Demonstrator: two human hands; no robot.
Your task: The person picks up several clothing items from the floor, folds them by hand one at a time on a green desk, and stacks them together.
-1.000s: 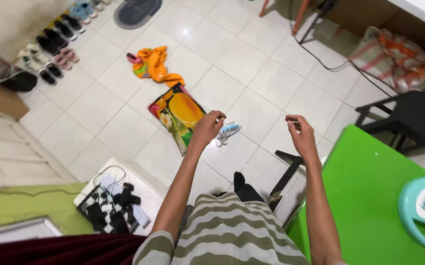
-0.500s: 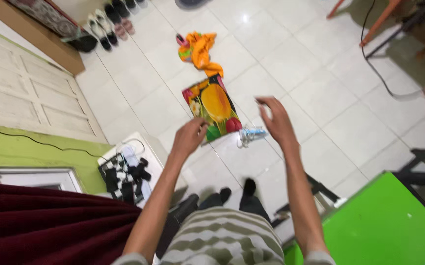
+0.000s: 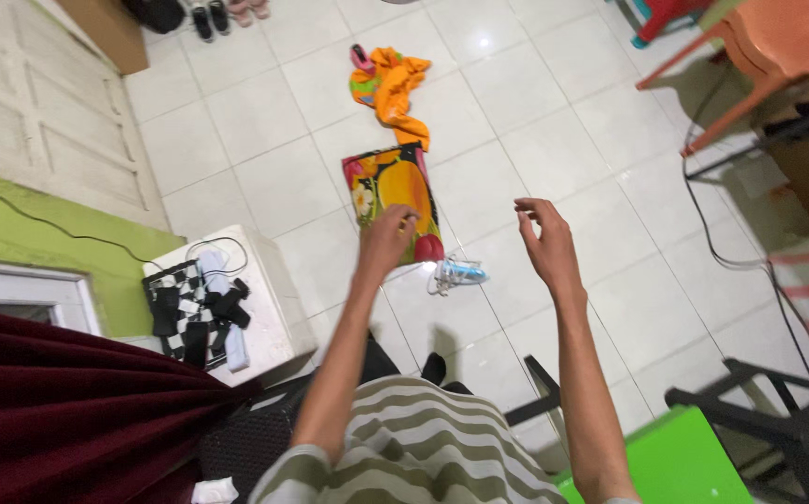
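Note:
Both my arms reach out over a white tiled floor. My left hand (image 3: 386,240) has its fingers curled loosely and holds nothing. It hovers over the near end of a flat colourful bag with a fruit print (image 3: 387,191). My right hand (image 3: 544,244) is open, fingers spread and bent, and empty. Between and below the hands, a small light blue and white object with a cord (image 3: 456,273) lies on the floor. An orange cloth (image 3: 395,86) is crumpled beyond the bag.
A white box with a checkered cloth and black items (image 3: 201,308) stands at the left. A dark red curtain (image 3: 59,411) fills the lower left. An orange chair (image 3: 759,56), a black cable (image 3: 731,261), a black stool (image 3: 787,420) and a green table corner (image 3: 675,467) are at the right.
The camera has swung left and the view has shifted, so the green table has almost left the frame. My hands stay raised and empty, now slightly farther apart.

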